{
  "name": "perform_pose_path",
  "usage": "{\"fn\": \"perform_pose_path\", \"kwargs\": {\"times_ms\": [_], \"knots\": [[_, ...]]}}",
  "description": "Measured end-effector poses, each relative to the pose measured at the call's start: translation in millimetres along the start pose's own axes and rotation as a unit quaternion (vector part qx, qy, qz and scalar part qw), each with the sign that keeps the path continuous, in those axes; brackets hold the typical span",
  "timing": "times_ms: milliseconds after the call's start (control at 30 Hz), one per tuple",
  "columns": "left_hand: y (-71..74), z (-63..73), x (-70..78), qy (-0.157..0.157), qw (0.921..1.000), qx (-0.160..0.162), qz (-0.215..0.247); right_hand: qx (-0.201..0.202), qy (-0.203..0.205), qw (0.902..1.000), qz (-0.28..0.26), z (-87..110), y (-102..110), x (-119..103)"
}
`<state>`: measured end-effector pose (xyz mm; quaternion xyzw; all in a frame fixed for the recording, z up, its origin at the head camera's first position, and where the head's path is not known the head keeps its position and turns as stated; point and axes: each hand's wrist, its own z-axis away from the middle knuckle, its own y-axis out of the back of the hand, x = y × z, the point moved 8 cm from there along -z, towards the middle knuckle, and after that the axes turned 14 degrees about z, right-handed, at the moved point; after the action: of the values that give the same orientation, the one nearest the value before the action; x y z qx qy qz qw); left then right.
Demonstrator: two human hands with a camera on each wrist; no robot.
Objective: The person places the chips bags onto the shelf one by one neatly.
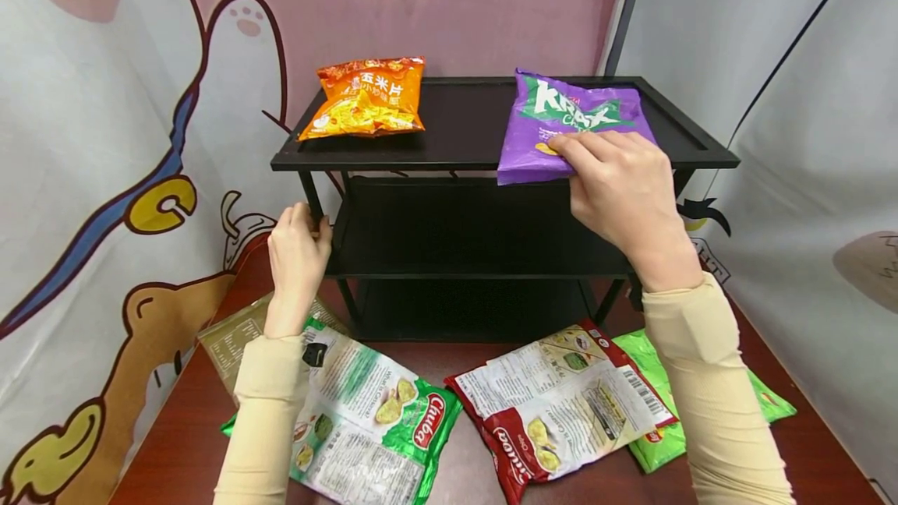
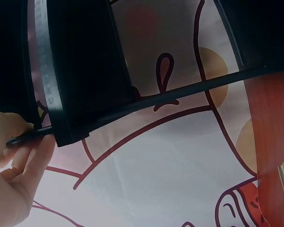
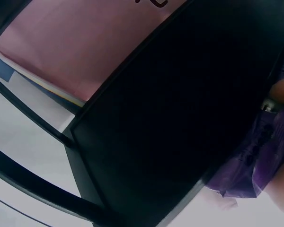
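My right hand [image 1: 624, 193] pinches the lower edge of a purple Krax chip bag [image 1: 526, 150] over the front right of the top tier of a black rack [image 1: 463, 127]. Part of the purple bag [image 3: 241, 175] shows at the right of the right wrist view, with the fingers mostly cut off. My left hand [image 1: 298, 267] grips the rack's front left post [image 1: 310, 192] below the top tier. In the left wrist view, thumb and fingers curl round that post [image 2: 170, 97]. An orange chip bag [image 1: 368, 100] leans on the top tier's left end.
On the red-brown table [image 1: 414, 365] in front of the rack lie a green Chuba bag [image 1: 372, 404], a red Chuba bag [image 1: 561, 404], a bright green bag [image 1: 659, 450] partly under my right arm, and a gold bag [image 1: 235, 341] by my left arm. Printed cloth [image 1: 491, 6] hangs behind.
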<state>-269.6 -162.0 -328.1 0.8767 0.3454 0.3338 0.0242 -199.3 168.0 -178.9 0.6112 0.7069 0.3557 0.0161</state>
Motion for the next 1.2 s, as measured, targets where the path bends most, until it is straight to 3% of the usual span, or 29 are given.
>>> {"fn": "perform_pose_path", "kwargs": {"times_ms": [167,367,500,967,1200], "knots": [[0.3,0.8,0.1,0.004,1.0,-0.002,-0.002,-0.013,-0.009,0.9998,0.011,5.6,3,-4],[0.3,1.1,0.0,0.004,1.0,-0.002,-0.003,0.005,-0.045,0.9973,0.057,15.8,22,-17],[1.2,0.7,0.8,0.006,1.0,-0.002,-0.002,0.014,-0.056,0.9965,0.06,18.3,28,-23],[0.3,0.2,-0.7,0.009,0.9999,-0.001,-0.005,-0.016,-0.029,0.9983,0.048,14.7,12,-23],[0.0,0.0,-0.5,0.011,0.9999,-0.002,-0.004,-0.042,-0.016,0.9984,0.033,8.2,-7,-14]]}}
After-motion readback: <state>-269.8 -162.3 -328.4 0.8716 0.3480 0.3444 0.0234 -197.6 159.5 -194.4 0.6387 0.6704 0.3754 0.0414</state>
